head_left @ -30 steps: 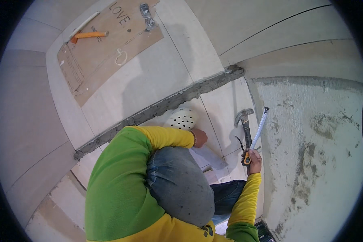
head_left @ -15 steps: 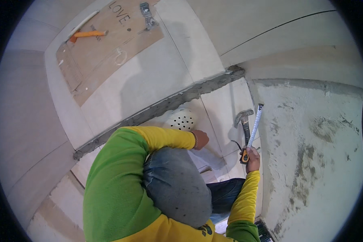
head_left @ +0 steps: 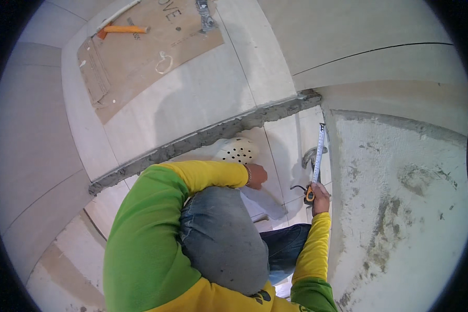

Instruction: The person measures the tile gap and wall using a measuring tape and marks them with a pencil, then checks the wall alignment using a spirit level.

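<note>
My right hand (head_left: pixel 321 198) grips a black and orange tape measure (head_left: pixel 310 195), its white blade (head_left: pixel 319 151) drawn out and pointing away from me. Beneath the blade a claw hammer (head_left: pixel 308 158) lies on the floor tiles, partly covered by the tape. A thin dark strap loops out beside the case. My left hand (head_left: pixel 257 177) hangs past my knee with its fingers curled in; nothing shows in it. Just beyond that hand is a white clog with holes (head_left: pixel 237 151). Clear plastic (head_left: pixel 262 203) lies on the tiles below it.
A rough grey mortar strip (head_left: pixel 208 138) runs along a raised tiled step. On the step lies brown cardboard (head_left: pixel 140 62) with an orange-handled tool (head_left: pixel 125 29) and a mortar-smeared grey tool (head_left: pixel 205 18). A stained, plastered wall (head_left: pixel 395 192) stands close on my right.
The tape's tip has swung left, and the blade now crosses over the hammer. My right hand has shifted slightly left and up. The view has tilted a little; my left hand stays curled.
</note>
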A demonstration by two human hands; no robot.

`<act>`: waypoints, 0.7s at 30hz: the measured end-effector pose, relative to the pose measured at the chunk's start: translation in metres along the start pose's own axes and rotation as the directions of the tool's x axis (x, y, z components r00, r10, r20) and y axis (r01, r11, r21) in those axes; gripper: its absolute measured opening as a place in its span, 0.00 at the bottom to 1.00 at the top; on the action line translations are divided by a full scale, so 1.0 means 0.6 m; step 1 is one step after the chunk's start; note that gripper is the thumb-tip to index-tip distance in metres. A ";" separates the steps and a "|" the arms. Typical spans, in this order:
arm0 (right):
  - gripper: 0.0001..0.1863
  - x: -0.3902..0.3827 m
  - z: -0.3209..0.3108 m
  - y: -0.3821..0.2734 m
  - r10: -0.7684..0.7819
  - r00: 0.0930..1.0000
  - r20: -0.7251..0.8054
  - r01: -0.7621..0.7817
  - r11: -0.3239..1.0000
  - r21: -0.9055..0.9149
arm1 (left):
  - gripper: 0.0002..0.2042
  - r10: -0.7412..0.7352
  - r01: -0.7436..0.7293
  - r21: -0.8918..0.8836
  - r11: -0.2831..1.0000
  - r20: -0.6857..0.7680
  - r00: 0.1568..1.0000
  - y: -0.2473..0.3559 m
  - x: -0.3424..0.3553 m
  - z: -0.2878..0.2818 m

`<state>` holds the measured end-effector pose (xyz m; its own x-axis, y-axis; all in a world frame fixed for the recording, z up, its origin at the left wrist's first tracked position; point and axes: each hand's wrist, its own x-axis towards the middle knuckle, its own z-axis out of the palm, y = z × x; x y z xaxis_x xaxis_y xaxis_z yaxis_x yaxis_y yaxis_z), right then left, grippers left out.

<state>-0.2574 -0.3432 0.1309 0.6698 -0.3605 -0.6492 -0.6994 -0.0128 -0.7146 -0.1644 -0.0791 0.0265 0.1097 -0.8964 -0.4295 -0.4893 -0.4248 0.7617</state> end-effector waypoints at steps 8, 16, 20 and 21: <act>0.15 0.015 0.011 -0.008 0.088 0.996 0.031 -0.084 0.990 -0.117 | 0.22 0.116 -0.142 -0.152 0.978 -0.170 0.979 -0.014 0.001 -0.012; 0.14 -0.005 0.126 -0.044 0.045 0.986 0.161 -0.015 0.983 -0.182 | 0.26 0.023 -0.221 -0.747 0.627 -0.266 0.964 0.009 -0.021 -0.046; 0.16 -0.026 0.216 -0.081 0.038 0.953 0.301 -0.060 0.996 0.063 | 0.23 -0.021 -0.411 -0.762 0.501 -0.485 0.874 -0.004 -0.037 -0.056; 0.16 -0.027 0.225 -0.085 0.072 0.962 0.264 -0.106 0.988 0.114 | 0.23 -0.018 -0.413 -0.763 0.498 -0.485 0.874 -0.001 -0.036 -0.061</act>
<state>-0.1991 -0.2110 0.1428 0.6594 -0.1016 -0.7449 -0.7332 0.1318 -0.6671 -0.1347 -0.0641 0.0533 0.5246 -0.8373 -0.1540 0.3709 0.0619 0.9266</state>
